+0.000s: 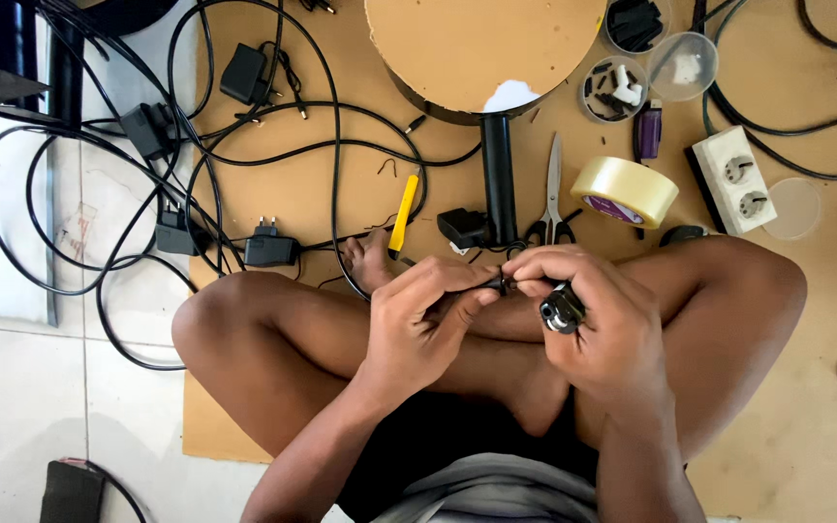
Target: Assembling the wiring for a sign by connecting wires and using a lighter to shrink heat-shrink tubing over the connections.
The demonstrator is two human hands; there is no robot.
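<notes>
I sit cross-legged on a brown board (806,436). My left hand (418,324) and my right hand (588,310) meet over my shins, and both pinch a thin black cable (502,282) between thumb and fingertips. My right hand also grips a small black tool with a round metal end (561,312) against its palm. The cable's end is hidden between the fingers.
Ahead lie scissors (553,194), a roll of clear tape (624,192), a yellow-handled cutter (402,213), a white double socket (731,179), round tubs of small parts (614,89), and a round table on a black leg (498,174). Black adapters (270,250) and tangled cables fill the left.
</notes>
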